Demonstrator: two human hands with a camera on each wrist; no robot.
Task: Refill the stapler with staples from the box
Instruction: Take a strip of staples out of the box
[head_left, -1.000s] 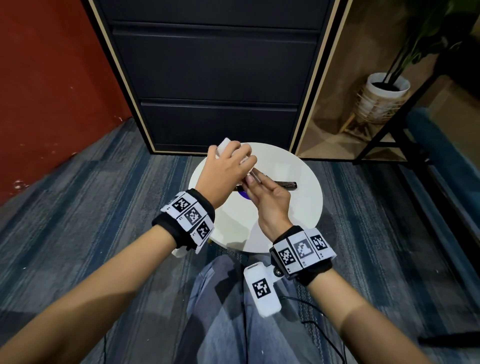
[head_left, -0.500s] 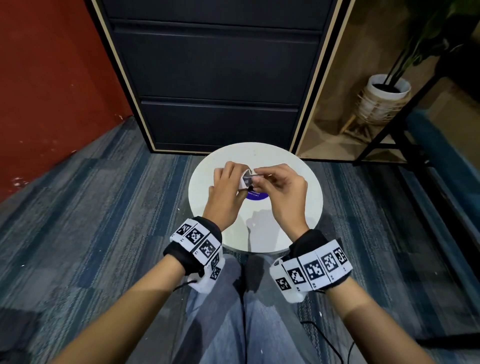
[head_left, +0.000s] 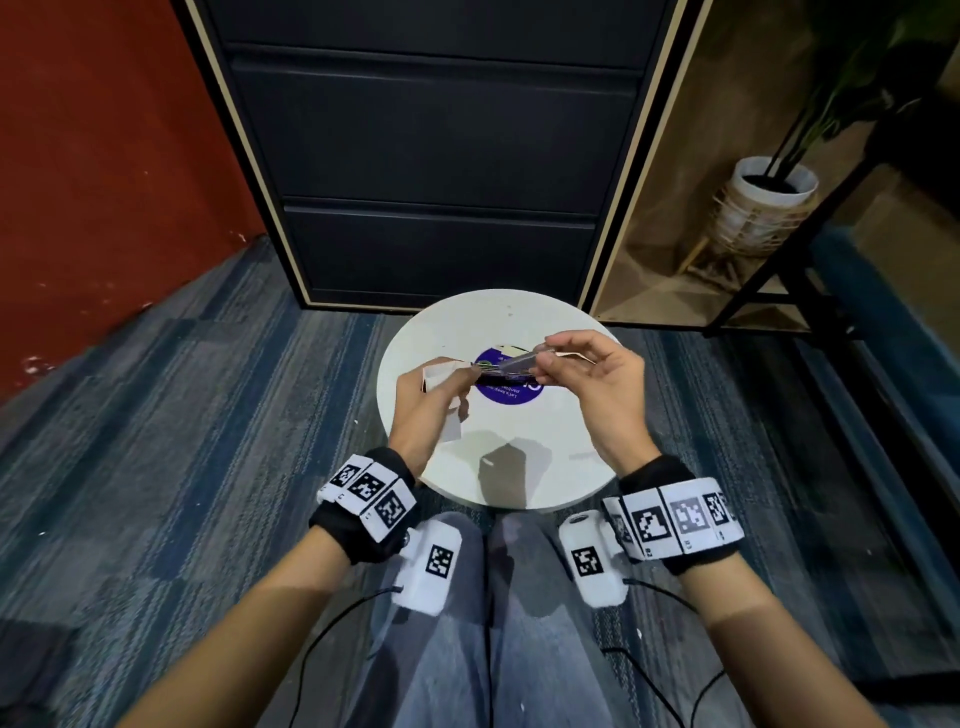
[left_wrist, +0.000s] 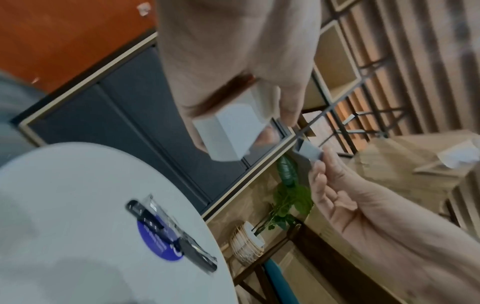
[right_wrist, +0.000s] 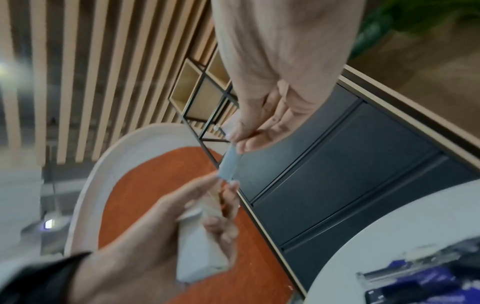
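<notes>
Looking from above, the right hand (head_left: 597, 395) pinches a staple strip (head_left: 511, 364) lying crosswise over the stapler (head_left: 506, 382) on the table (head_left: 519, 467). Beside it, the left hand (head_left: 423, 415) grips the box (head_left: 441, 376). Seen from the left wrist, the stapler (left_wrist: 171, 232) lies open below. Seen from the right wrist, the strip (right_wrist: 228, 162) points toward the box (right_wrist: 197, 251).

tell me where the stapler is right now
The stapler lies open on the round white table, across its purple sticker, below both hands in the left wrist view.
</notes>
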